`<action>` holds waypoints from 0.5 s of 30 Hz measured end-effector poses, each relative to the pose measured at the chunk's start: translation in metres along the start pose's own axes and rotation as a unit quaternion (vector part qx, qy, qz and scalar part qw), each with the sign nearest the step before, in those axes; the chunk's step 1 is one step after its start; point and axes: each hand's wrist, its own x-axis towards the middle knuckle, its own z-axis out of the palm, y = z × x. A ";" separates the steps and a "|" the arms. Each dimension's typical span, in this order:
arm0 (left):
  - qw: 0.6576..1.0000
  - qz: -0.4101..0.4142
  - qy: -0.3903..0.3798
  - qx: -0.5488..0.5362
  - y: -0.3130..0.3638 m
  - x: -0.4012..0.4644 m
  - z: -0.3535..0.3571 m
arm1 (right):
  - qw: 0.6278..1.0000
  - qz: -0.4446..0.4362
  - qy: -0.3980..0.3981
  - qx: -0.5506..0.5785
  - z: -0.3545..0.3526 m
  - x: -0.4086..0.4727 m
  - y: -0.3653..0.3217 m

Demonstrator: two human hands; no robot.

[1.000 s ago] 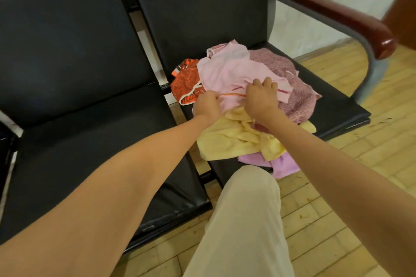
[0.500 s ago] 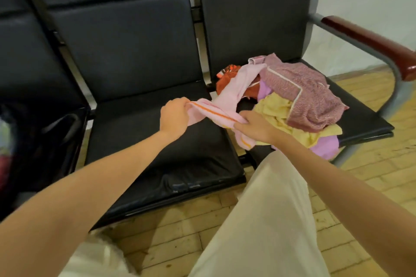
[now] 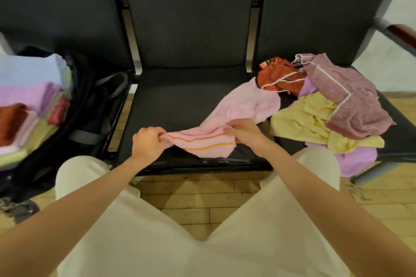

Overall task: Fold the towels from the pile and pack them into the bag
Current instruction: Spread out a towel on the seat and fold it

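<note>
Over the middle seat (image 3: 180, 101) we are stretching the pink towel (image 3: 243, 105), its far end trailing toward the pile (image 3: 326, 105). We are judging it best to pull the striped edge taut and level before folding. Our left hand (image 3: 147, 141) and right hand (image 3: 244, 132) are each pinching that edge, fingers curled, forearms reaching forward. At left, the bag (image 3: 90, 105) is lying open.

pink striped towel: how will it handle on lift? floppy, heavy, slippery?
Likely very floppy: the pink towel sags between the left hand and right hand and trails in folds over the seat. Probably light, since pinches at one edge hold it up. Its far end lies against the pile, so it may drag the orange towel.
</note>
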 end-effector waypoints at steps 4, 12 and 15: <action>0.975 0.043 -0.090 -0.198 0.015 -0.009 -0.002 | 0.999 -0.016 -0.017 0.027 0.021 0.001 -0.001; 0.938 0.132 -0.140 -0.288 0.049 0.000 -0.014 | 0.999 -0.043 -0.016 0.000 0.036 0.013 -0.006; 0.946 0.091 -0.130 -0.282 0.039 0.004 -0.006 | 0.999 -0.043 -0.014 0.016 0.039 0.018 0.000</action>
